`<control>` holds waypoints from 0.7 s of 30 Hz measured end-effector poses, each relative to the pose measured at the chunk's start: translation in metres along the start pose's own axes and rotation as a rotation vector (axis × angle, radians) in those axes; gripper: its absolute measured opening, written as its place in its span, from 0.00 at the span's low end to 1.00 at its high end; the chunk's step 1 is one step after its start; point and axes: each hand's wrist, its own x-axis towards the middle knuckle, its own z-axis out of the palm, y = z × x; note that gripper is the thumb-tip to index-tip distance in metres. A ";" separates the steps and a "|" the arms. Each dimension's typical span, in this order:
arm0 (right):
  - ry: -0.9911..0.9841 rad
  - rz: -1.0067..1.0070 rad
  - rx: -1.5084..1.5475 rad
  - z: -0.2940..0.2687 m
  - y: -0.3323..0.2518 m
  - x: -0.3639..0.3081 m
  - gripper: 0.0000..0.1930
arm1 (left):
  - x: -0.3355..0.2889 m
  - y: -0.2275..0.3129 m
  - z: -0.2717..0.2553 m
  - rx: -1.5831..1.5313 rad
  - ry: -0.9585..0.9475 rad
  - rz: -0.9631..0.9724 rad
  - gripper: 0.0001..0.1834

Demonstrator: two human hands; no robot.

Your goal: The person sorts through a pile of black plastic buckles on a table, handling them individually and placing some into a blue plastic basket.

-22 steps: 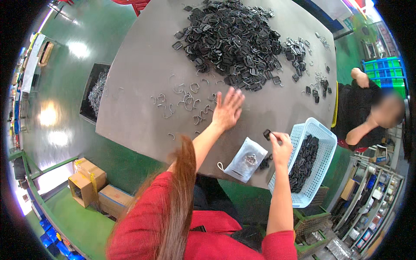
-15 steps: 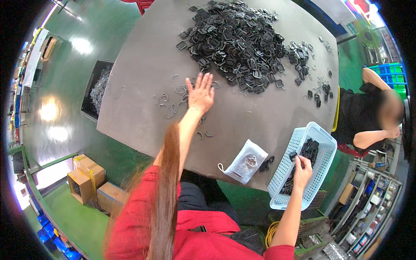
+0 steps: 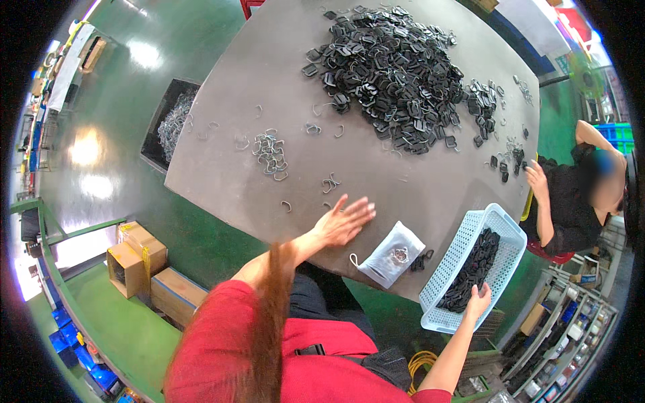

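My left hand (image 3: pixel 345 221) hovers at or just over the table's near side, fingers stretched out and nothing held. Just beyond it lie a few bent metal wire rings (image 3: pixel 330 181), and a larger cluster of wire rings (image 3: pixel 270 154) is farther left. My right hand (image 3: pixel 478 302) is over the near right part of a light blue plastic basket (image 3: pixel 516 232), thumb and fingers apart, with no part seen in them. Black plastic buckles (image 3: pixel 476 265) fill the basket's bottom. A big heap of black buckles with metal rings (image 3: pixel 396 74) covers the table's far middle.
A whitish pouch (image 3: pixel 390 255) with a ring lies left of the basket, small black pieces (image 3: pixel 422 260) beside it. Across the grey table (image 3: pixel 222 161), a co-worker (image 3: pixel 564 195) sits at the right. A dark bin of wire rings (image 3: pixel 173 124) stands off the left edge.
My left hand has come back from the wire rings toward the near edge. My right hand has moved lower at the basket and let go of a black buckle. The co-worker's hand has reached the table.
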 end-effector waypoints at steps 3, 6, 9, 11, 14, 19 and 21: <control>0.006 -0.128 -0.076 -0.017 -0.056 -0.005 0.19 | 0.047 -0.058 -0.017 0.063 -0.014 -0.326 0.31; 0.030 -0.161 -0.199 -0.037 -0.077 -0.014 0.19 | 0.070 -0.141 -0.022 0.110 0.085 -0.539 0.30; 0.052 -0.181 -0.247 -0.045 -0.084 -0.034 0.18 | 0.050 -0.193 -0.029 0.118 0.045 -0.640 0.30; 0.039 -0.143 -0.206 -0.045 -0.087 -0.051 0.16 | 0.019 -0.220 -0.040 0.166 0.049 -0.706 0.30; -0.027 -0.062 -0.159 -0.035 -0.112 -0.083 0.15 | -0.040 -0.270 -0.052 0.290 0.017 -0.775 0.30; -0.051 -0.088 -0.183 -0.015 -0.145 -0.124 0.13 | -0.075 -0.244 -0.088 0.123 -0.008 -0.629 0.31; -0.075 -0.111 -0.203 -0.003 -0.184 -0.138 0.13 | -0.082 -0.175 -0.071 -0.018 -0.075 -0.267 0.35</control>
